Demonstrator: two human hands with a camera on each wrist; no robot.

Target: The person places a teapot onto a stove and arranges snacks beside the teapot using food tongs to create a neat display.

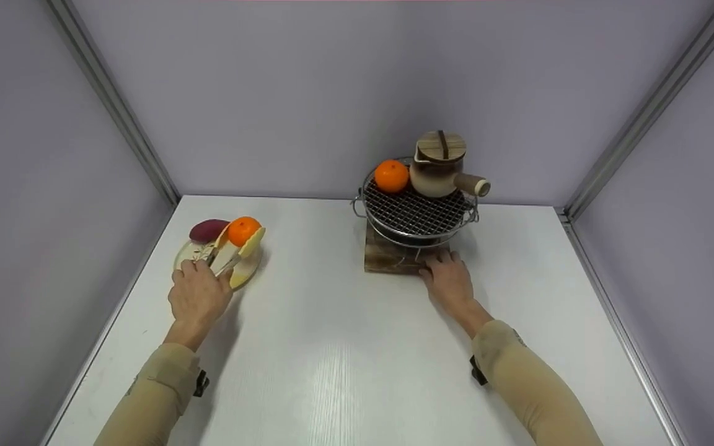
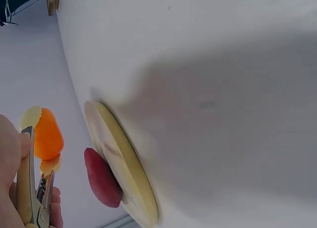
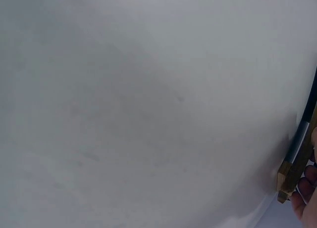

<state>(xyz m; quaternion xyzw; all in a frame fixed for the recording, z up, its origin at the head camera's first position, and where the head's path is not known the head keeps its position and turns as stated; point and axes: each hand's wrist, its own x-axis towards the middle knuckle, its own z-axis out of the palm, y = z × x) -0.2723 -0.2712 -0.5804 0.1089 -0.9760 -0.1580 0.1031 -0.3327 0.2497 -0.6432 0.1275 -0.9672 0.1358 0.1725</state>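
Observation:
My left hand (image 1: 198,282) grips a pair of cream-tipped tongs (image 1: 228,255), and the tongs pinch an orange (image 1: 243,230) just above a round cream plate (image 1: 246,273). A purple sweet potato (image 1: 208,230) lies at the plate's far edge. The left wrist view shows the tongs (image 2: 35,188), the orange (image 2: 48,139), the sweet potato (image 2: 101,178) and the plate (image 2: 121,163) edge-on. My right hand (image 1: 445,263) rests with relaxed fingers against the wooden base (image 1: 388,257) under a wire grill (image 1: 416,212). The right wrist view shows only that base's corner (image 3: 293,174) and my fingertips (image 3: 303,201).
On the grill stand a second orange (image 1: 391,176) and a brown clay teapot (image 1: 439,166) with a wooden lid and side handle. The white table (image 1: 332,347) is enclosed by grey walls at left, back and right.

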